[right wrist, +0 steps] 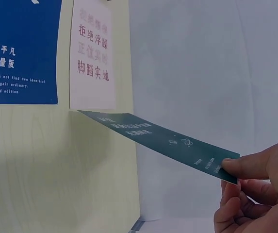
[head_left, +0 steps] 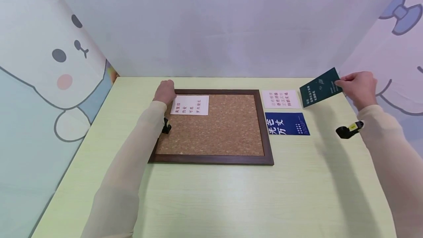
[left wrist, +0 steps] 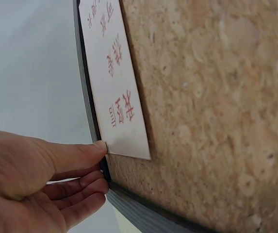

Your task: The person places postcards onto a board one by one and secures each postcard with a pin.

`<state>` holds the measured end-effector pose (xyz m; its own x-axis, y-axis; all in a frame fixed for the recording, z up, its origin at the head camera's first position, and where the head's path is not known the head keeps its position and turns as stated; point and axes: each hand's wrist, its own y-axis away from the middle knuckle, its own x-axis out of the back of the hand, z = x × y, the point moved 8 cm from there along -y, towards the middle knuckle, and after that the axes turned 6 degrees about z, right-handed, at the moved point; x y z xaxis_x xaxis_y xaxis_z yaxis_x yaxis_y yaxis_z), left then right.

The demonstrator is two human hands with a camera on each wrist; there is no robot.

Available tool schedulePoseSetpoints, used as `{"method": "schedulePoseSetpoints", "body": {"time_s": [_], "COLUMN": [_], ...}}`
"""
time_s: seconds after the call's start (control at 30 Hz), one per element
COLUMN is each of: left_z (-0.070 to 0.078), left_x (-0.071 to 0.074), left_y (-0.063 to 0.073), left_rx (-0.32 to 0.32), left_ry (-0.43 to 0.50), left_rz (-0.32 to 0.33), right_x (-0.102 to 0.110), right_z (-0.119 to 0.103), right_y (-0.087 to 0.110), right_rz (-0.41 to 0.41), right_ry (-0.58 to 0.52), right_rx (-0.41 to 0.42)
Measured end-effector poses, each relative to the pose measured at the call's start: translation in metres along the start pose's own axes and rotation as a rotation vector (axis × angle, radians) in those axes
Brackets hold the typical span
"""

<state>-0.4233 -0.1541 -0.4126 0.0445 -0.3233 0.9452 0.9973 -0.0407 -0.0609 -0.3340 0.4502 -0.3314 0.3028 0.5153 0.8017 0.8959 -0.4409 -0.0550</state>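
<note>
A cork board (head_left: 231, 131) with a dark brown frame lies on the table. At its upper left corner my left hand (head_left: 165, 92) grips the frame, thumb on top by the corner of a white card (left wrist: 112, 82) and fingers against the outer side. That card, printed with red characters, lies on the cork along the top edge. My right hand (head_left: 359, 85) pinches a dark green card (head_left: 320, 87) by its right end, between thumb and fingers. The green card is tilted and raised over the table, right of the board; its far end hangs lower.
Right of the board, a white card with red and pale characters (head_left: 281, 99) lies above a dark blue card (head_left: 287, 123) with white characters. The pale wooden table (head_left: 211, 197) meets a light cloth backdrop (head_left: 211, 25). Cartoon-printed cloths (head_left: 39, 113) hang at both sides.
</note>
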Motion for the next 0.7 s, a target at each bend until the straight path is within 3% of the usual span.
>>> {"method": "schedulePoseSetpoints", "body": {"time_s": [0.3, 0.7], "left_z": [0.000, -0.001], "left_x": [0.002, 0.001], "left_y": [0.001, 0.002], "left_rx": [-0.014, -0.020], "left_ry": [0.003, 0.017], "left_rz": [0.001, -0.008], "right_x": [-0.013, -0.050], "right_z": [-0.012, -0.033], "right_y": [0.007, 0.025], "right_rz": [-0.024, -0.093], "right_ry": [-0.125, -0.295], "right_rx": [-0.036, -0.086]}}
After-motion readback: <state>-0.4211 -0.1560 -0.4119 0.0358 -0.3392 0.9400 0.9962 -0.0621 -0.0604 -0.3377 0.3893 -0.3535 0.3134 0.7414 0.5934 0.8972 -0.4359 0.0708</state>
